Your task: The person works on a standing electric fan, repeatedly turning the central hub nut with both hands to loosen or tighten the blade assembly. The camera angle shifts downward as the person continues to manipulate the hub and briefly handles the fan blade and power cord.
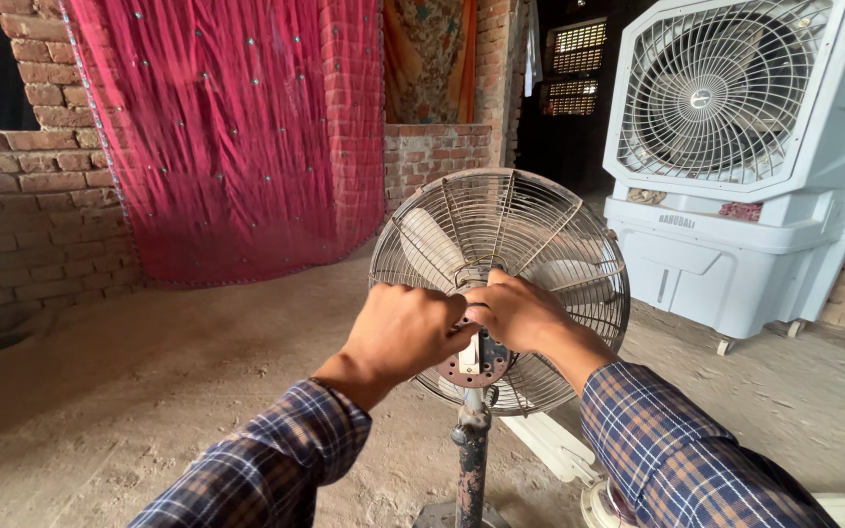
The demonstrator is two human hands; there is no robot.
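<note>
Both hands at the motor housing (476, 360) behind the pedestal fan's wire guard (501, 284): left hand (405, 332) and right hand (520, 311), fingers curled closed on it. Guard on, blades inside; white air cooler (745, 166) beyond, well apart.

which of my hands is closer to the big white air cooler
Right. Your right hand grips the back of the pedestal fan on the side toward the white air cooler; your left hand holds the fan's other side, farther away.
</note>
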